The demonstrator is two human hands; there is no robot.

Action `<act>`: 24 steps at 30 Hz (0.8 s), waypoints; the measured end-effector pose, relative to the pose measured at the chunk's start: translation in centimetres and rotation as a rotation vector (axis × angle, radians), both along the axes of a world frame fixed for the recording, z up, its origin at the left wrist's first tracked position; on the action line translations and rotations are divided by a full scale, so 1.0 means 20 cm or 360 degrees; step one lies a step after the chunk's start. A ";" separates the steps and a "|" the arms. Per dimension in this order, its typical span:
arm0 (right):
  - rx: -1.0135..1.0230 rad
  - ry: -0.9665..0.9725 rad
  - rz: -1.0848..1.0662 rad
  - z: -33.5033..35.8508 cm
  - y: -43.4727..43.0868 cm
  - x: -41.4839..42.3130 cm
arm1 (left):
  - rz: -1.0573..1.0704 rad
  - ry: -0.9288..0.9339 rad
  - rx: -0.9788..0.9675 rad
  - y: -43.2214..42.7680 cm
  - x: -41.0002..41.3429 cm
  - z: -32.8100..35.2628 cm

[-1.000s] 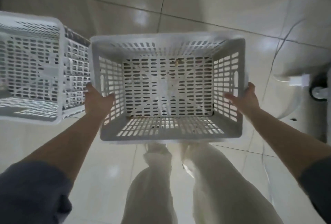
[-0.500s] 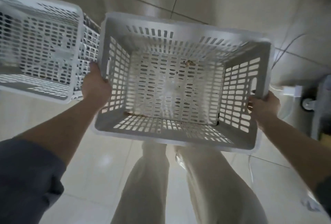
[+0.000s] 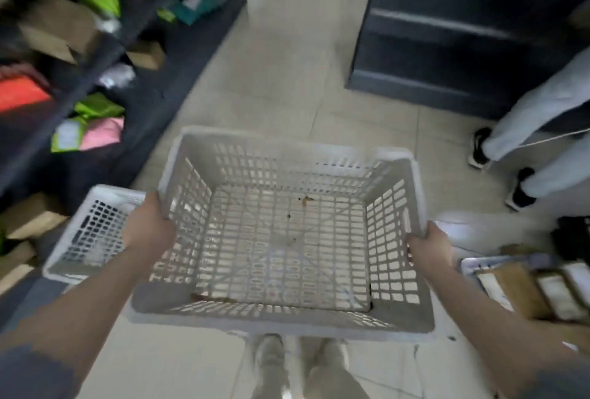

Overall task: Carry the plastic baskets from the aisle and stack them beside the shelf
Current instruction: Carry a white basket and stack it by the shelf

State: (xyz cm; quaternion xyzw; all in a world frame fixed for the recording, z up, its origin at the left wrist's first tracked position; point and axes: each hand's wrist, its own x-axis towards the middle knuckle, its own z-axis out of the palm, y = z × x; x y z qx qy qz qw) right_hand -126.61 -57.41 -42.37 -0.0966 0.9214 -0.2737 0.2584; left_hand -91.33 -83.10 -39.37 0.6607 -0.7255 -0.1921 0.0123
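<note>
1. Left hand (image 3: 148, 229) closes on the left rim of the grey basket (image 3: 271, 159). The forearm reaches in from the lower left corner.
2. Right hand (image 3: 429, 248) grips the opposite rim in the same manner, so we see the basket carried between both hands, clear of the tiled floor (image 3: 287, 63).
3. We look straight down into the basket. Its slotted walls and slotted bottom are bare, apart from a few small brown specks (image 3: 306, 200) on the bottom.
4. Below the near wall of the basket we see the carrier's own legs (image 3: 303, 366) in pale trousers.
5. We find a second basket (image 3: 92, 232), white and of the same slotted kind, just beside the held one on its left and partly hidden by the left forearm. It lies near the foot of the left shelf (image 3: 178, 57). We cannot tell whether the two baskets touch.
6. On the left shelf we make out blurred packets in green, pink and orange, and brown boxes.
7. At upper right, across the aisle, we see a dark shelf unit (image 3: 463, 31).
8. Another person's legs (image 3: 526, 130), in light trousers and dark shoes, stand at the right edge.
9. At lower right we note flat cartons (image 3: 526, 287) near the right forearm.
</note>
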 end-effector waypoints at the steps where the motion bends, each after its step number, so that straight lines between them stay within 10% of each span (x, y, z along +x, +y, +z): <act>1: -0.0030 0.0036 0.0022 0.12 -0.03 0.00 | 0.0008 0.0014 -0.0051 -0.02 0.01 0.13; 12: -0.0476 0.0163 0.0241 1.19 -0.24 0.21 | 0.0257 0.0170 -0.0560 0.21 0.39 1.35; 24: -0.0601 0.0202 0.1000 1.80 -0.35 1.00 | 0.1269 0.0083 -0.0792 1.20 1.35 1.88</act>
